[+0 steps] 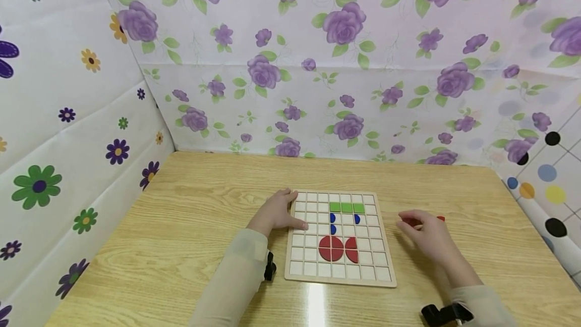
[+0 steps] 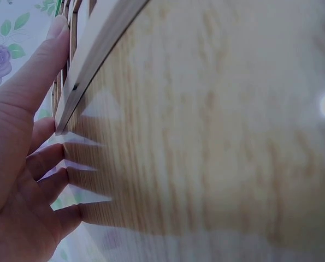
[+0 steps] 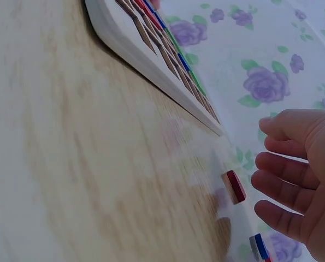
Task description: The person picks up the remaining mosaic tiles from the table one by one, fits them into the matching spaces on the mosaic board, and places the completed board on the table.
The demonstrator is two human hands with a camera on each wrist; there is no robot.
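A square wooden grid board [image 1: 308,268] lies on the table with coloured pieces in its cells. My left hand [image 1: 279,212] steadies the board's left edge, thumb over the grid. In the left wrist view that hand's fingers [image 2: 53,183] spread along the side at the tabletop. To the right of the board hovers my right hand [image 1: 426,233], its fingers loosely bent. The right wrist view shows nothing between these fingers [image 3: 285,169]; beside them is a red piece [image 3: 234,186]. A blue-topped piece [image 3: 259,246] lies close by, partly cut off by the hand.
Green squares [image 1: 347,208] form a row near the board's top. Below are blue half-rounds [image 1: 333,218] and red quarter-rounds [image 1: 337,255], some joined into a disc. Wood tabletop [image 1: 213,185] surrounds the board, and flowered cloth [image 1: 290,64] hangs behind.
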